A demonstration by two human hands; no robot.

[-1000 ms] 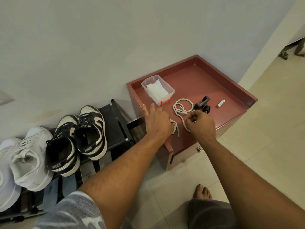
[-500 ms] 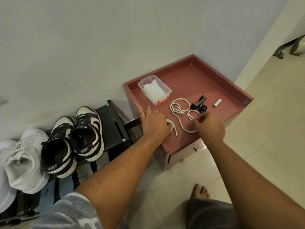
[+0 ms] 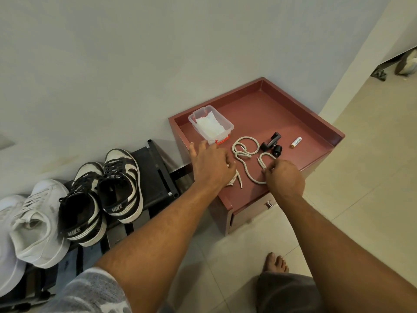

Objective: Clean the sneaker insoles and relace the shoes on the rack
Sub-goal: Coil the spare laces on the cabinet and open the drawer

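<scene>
**Hands at work on loose laces atop cabinet beside shoe rack**

Two bare arms stretch forward and down over a reddish-brown cabinet with a raised rim (image 3: 270,109). The left hand (image 3: 209,163) lies palm down at the near left edge of the cabinet's top surface, its fingers reaching forward and mostly straight. The tipped ends of a thin white lace (image 3: 238,180) poke out from under its thumb side; whether the hand pins or pinches them cannot be told. The right hand (image 3: 285,177), knuckles up and fingers curled, pinches a thick white cord shoelace (image 3: 246,152) near the cabinet's front edge. From there the cord loops back across the middle of the surface.

At the cabinet's back left corner sits a clear plastic box with a red latch (image 3: 221,116), a white cloth (image 3: 209,126) inside. A small black clamp-like part (image 3: 272,143) and a white battery (image 3: 296,142) lie towards the cabinet's right side; the battery's print is too small to read.

Left of the cabinet, a pair of black-and-white sneakers (image 3: 121,184) stands on a black rack (image 3: 155,163), each heel tab reading "NIKE". A white sneaker (image 3: 38,222) sits further left. A bare foot (image 3: 276,262) rests on the tiled floor in front of the cabinet.
</scene>
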